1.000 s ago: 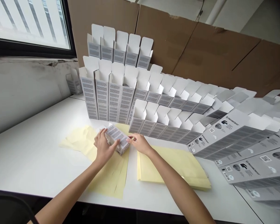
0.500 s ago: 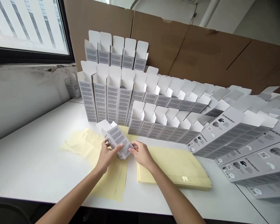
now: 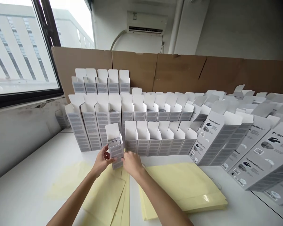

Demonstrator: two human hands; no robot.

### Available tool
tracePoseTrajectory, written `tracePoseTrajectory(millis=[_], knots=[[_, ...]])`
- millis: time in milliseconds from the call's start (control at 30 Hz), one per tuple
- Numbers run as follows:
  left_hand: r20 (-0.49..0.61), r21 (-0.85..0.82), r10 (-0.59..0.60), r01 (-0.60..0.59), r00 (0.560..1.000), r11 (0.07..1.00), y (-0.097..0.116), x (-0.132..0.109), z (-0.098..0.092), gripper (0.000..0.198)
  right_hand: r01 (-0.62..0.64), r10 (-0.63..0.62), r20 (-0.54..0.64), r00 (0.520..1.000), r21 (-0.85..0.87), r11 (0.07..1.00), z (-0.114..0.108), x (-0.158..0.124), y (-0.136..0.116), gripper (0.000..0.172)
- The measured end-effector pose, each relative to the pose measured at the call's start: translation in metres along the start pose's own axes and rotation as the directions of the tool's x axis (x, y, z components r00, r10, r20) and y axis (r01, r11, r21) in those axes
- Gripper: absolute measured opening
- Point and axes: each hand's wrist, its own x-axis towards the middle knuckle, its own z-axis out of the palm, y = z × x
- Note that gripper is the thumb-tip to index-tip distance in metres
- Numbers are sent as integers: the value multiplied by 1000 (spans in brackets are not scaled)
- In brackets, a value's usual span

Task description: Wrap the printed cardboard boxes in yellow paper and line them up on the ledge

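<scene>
SilverCrest carton (image 3: pixel 114 146) upright, flaps open; left hand (image 3: pixel 103 161) and right hand (image 3: pixel 132 164) pinching opposite sides, both grips closed on it.

One carton (image 3: pixel 114 146) between two hands (image 3: pixel 102 161) (image 3: pixel 132 164)

Right, I've got both forearms coming in from the bottom of the view, the left forearm (image 3: pixel 70 201) and the right forearm (image 3: pixel 161 204) angling inward to meet at the centre. My left hand (image 3: pixel 102 162) is curled upright, fingers bent and gripping, and my right hand (image 3: pixel 132 164) is pressing in from the other side, knuckles up, fingers folded down. Both wrists are bare, hands just apart.
</scene>
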Motion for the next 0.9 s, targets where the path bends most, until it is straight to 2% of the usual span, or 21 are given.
tracePoseTrajectory(millis=[67, 200, 567, 800, 900], knots=[[32, -1, -33, 33, 999, 999, -4, 12, -1, 83, -24, 24, -18, 1000, -8, 1000, 6, 9, -1, 16], [-16, 7, -56, 56, 998, 998, -17, 26, 0, 93, -42, 41, -56, 998, -17, 999, 16, 15, 4, 21], [-123, 63, 5, 3, 992, 998, -36, 38, 16, 70, -9, 10, -62, 998, 21, 1000, 32, 11, 11, 20], [-150, 174, 95, -68, 984, 982, -47, 42, 20, 50, 78, -70, -93, 993, 87, 993, 39, 11, 12, 17], [-140, 193, 103, -75, 985, 978, -44, 36, 16, 49, 134, -120, -114, 986, 126, 983, 40, 11, 13, 17]])
